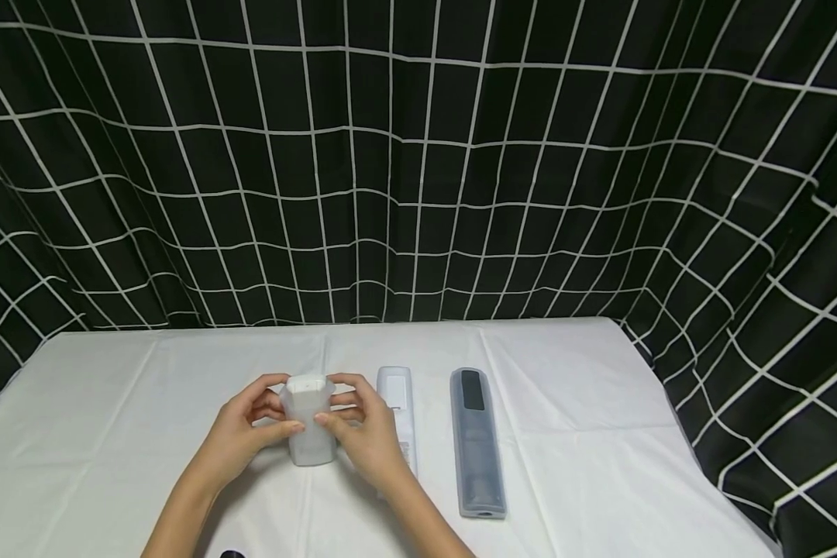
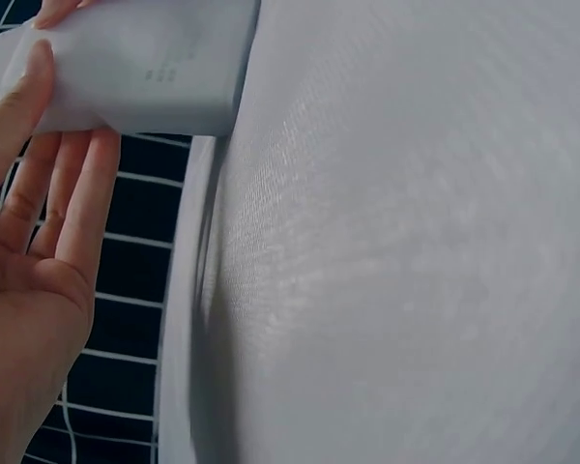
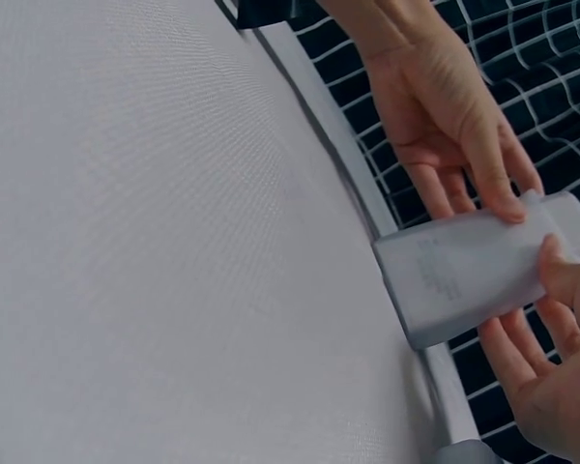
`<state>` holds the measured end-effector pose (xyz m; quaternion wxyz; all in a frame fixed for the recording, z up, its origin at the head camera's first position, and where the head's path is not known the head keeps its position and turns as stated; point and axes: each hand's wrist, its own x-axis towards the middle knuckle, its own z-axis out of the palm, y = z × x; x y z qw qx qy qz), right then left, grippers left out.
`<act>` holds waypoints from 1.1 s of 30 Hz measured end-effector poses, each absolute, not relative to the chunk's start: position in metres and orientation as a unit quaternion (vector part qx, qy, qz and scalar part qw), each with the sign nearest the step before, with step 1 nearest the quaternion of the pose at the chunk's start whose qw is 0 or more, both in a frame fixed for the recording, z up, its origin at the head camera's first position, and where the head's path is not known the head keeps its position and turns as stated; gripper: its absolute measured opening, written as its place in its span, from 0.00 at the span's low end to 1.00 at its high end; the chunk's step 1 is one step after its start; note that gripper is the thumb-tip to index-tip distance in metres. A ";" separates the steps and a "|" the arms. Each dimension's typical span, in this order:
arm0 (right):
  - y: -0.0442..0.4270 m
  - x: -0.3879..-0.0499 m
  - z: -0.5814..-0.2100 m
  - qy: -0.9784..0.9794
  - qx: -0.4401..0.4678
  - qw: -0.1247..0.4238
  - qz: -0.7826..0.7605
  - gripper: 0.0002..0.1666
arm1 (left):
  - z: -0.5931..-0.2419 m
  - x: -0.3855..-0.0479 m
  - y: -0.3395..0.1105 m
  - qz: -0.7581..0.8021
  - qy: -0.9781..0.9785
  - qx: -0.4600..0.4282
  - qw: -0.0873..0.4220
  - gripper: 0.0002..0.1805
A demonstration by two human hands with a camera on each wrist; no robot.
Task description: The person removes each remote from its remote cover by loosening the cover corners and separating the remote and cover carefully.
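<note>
Lower frame, left of centre — white sleeved object [image 1: 311, 443] between left hand [image 1: 235, 428] and right hand [image 1: 373, 431], both gripping its upper sides, neither nearer — long axis up-down in head view.

2 hands [image 1: 235, 425] [image 1: 371, 434] around 1 white device [image 1: 310, 434]

The white-covered table [image 1: 600, 480] bears a white remote [image 1: 404, 418] and a grey-blue case [image 1: 478, 449].

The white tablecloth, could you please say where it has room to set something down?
Bare cloth lies left of the left hand and right of the blue-grey case; between, it's crowded: right hand, held white object, white device.
</note>
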<state>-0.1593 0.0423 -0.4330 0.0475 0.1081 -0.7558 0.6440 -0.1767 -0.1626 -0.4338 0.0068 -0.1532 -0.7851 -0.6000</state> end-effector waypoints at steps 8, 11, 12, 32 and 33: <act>0.041 -0.156 -0.433 -0.756 0.103 0.050 0.644 0.28 | -0.435 -0.175 -0.163 -0.600 -0.785 -0.157 0.011 0.33; 0.041 -0.155 -0.432 -0.756 0.105 0.052 0.644 0.28 | -0.432 -0.174 -0.164 -0.592 -0.790 -0.158 0.016 0.33; 0.041 -0.155 -0.431 -0.756 0.106 0.052 0.644 0.28 | -0.431 -0.173 -0.164 -0.588 -0.792 -0.160 0.017 0.33; 0.044 -0.153 -0.414 -0.748 0.126 0.035 0.650 0.28 | -0.417 -0.171 -0.167 -0.591 -0.779 -0.207 0.019 0.30; 0.044 -0.153 -0.413 -0.747 0.128 0.034 0.651 0.27 | -0.416 -0.171 -0.167 -0.590 -0.779 -0.210 0.021 0.30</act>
